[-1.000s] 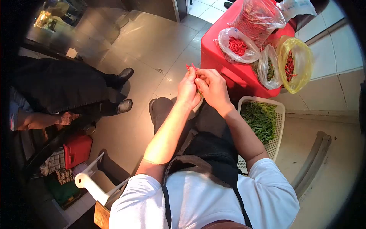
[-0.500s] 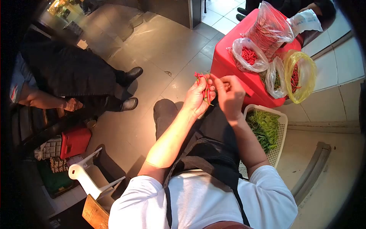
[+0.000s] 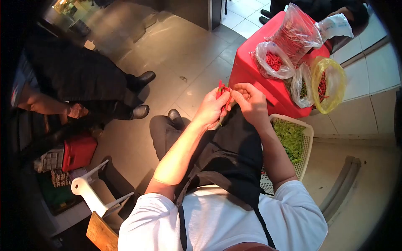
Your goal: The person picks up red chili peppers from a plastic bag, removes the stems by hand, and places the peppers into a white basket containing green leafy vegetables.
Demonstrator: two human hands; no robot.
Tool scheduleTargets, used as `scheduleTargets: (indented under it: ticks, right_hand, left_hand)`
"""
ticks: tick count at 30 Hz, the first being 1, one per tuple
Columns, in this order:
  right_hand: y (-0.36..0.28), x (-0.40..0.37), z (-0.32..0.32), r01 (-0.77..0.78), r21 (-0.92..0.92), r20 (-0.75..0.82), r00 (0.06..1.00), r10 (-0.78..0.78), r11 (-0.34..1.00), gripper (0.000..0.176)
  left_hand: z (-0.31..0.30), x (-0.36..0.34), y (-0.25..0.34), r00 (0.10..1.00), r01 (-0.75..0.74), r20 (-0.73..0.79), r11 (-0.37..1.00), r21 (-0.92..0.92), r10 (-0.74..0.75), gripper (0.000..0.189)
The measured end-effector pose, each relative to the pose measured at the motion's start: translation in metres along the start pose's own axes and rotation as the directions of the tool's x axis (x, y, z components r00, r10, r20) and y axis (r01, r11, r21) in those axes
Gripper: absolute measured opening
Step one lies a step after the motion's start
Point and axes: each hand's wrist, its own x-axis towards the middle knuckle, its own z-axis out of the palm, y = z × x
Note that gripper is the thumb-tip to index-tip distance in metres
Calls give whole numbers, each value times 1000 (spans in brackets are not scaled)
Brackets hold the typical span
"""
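Observation:
Several red chilies (image 3: 221, 89) with green stems are gripped in my left hand (image 3: 212, 108), above my lap. My right hand (image 3: 251, 103) is beside them, thumb and forefinger pinched at the chilies' right side; what the pinch holds is too small to make out. To the right, a red table (image 3: 247, 77) bears an open clear bag of red chilies (image 3: 274, 60), a larger clear bag of chilies (image 3: 293, 39), a clear bag with green contents (image 3: 303, 88) and a yellow bag of red chilies (image 3: 328, 85). Below it, a white basket (image 3: 309, 142) holds green chilies (image 3: 289, 138).
A person in dark clothes (image 3: 75, 71) sits at the left; another person's dark clothing (image 3: 318, 8) shows behind the table. At the lower left are a red container (image 3: 79, 152), a white plastic stool (image 3: 90, 192) and a wooden board (image 3: 101, 232).
My right fingertips have come down against the chilies in my left hand. My left knee has swung out to the left, and a shoe now shows beside it.

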Motion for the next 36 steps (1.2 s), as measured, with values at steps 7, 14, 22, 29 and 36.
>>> scheduleTargets:
  ticks: [7, 14, 22, 29, 36]
  right_hand:
    - [-15, 9, -6, 13, -116, 114, 994, 0, 993, 15]
    - [4, 9, -14, -541, 500, 408, 836, 367, 676, 20]
    - [9, -13, -49, -598, 749, 425, 764, 486, 285, 23]
    - [16, 11, -193, -222, -471, -616, 775, -138, 854, 26]
    - [-4, 0, -167, -60, -174, -392, 920, -13, 983, 19]
  left_hand:
    - [3, -7, 12, 1000, -11, -13, 999, 50, 12, 18]
    - [2, -8, 16, 999, -11, 50, 999, 48, 9, 16]
    - [30, 9, -4, 998, 19, 64, 999, 39, -21, 19]
    - [46, 33, -13, 975, 136, 200, 970, -201, -95, 23]
    - [61, 51, -21, 957, 178, 262, 964, -198, -123, 27]
